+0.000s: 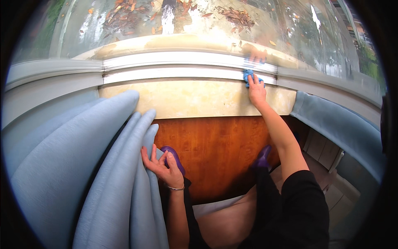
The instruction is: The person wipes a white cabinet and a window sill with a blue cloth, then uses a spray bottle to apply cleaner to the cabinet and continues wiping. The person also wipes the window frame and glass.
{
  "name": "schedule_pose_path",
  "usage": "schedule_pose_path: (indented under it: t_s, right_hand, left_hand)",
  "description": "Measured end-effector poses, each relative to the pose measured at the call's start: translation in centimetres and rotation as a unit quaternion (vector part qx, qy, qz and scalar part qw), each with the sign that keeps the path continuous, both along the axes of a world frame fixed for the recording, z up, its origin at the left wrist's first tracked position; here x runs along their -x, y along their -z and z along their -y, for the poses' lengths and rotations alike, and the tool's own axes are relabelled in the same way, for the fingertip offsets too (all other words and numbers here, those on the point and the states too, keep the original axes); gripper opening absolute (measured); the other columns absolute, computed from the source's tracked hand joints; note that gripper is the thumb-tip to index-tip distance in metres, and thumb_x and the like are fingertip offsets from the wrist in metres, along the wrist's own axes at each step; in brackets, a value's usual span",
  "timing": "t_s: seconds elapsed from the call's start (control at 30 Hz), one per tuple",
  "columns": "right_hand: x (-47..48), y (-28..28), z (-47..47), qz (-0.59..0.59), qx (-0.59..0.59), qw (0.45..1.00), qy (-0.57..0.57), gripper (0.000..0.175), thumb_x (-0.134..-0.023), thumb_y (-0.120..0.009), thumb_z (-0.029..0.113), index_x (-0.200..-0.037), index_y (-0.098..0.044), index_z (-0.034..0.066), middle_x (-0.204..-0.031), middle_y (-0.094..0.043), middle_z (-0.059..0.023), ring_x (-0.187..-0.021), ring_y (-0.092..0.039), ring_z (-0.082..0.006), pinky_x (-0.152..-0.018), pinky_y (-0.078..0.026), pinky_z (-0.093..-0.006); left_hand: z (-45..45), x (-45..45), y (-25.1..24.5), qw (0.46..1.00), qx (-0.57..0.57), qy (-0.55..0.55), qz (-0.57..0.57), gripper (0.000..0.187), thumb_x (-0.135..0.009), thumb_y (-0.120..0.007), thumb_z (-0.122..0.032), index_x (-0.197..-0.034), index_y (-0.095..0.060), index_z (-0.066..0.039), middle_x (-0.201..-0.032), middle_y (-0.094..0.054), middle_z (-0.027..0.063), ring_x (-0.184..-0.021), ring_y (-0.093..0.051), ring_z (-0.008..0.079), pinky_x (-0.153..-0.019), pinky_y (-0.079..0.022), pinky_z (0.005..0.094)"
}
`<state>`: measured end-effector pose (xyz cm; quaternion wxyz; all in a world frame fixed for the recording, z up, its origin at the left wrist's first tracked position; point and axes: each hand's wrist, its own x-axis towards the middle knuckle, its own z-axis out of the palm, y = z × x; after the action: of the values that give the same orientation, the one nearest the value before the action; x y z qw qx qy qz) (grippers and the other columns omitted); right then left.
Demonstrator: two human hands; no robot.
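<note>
My right hand (257,91) presses a crumpled blue cloth (248,74) onto the white window frame (186,72), near its right corner. Part of the cloth is hidden under the fingers, and the glass above mirrors both hand and cloth. Lower left, my left hand (166,169) is at the free edge of a light-blue curtain (121,174). A fold of the fabric shows between its bent fingers and thumb, while the outer fingers spread against the curtain. A thin bracelet (174,188) circles that wrist.
A cream stone sill (186,96) runs below the frame, above a reddish-brown wood surface (211,149). Another blue curtain (335,127) hangs at right. My purple shoes (174,158) are below. Through the glass pane (199,18), dry leaves (238,17) lie outside. A white cabinet (321,149) stands lower right.
</note>
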<state>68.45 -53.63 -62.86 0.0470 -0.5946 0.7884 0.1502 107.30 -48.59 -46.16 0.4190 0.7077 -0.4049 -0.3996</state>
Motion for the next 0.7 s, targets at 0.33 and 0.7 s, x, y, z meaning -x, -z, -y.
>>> schedule_pose_path:
  t_s: [0.33, 0.7]
  right_hand:
    - [7.5, 1.8, -2.2, -0.020, -0.008, 0.967, 0.256, 0.035, -0.092, -0.039, 0.015, -0.127, -0.044, 0.0142, -0.125, -0.044, -0.0126, -0.102, -0.052, -0.0405, -0.082, -0.048, -0.0471]
    - [13.6, 2.7, -8.1, 0.177, 0.147, 0.937, 0.262, 0.052, -0.078, -0.054, 0.017, -0.129, -0.046, 0.0140, -0.126, -0.043, -0.0175, -0.106, -0.051, -0.0380, -0.090, -0.043, -0.0426]
  left_hand:
    - [-0.7, 0.3, -0.2, 1.000, 0.010, -0.017, -0.003, 0.065, -0.085, -0.054, -0.007, -0.137, -0.017, 0.004, -0.141, -0.023, 0.0187, -0.122, -0.042, 0.0332, -0.084, -0.046, 0.0379]
    - [-0.4, -0.1, -0.6, 0.999, 0.003, -0.042, -0.021, 0.066, -0.086, -0.056, -0.009, -0.136, -0.015, 0.004, -0.137, -0.026, 0.0200, -0.123, -0.041, 0.0326, -0.084, -0.048, 0.0384]
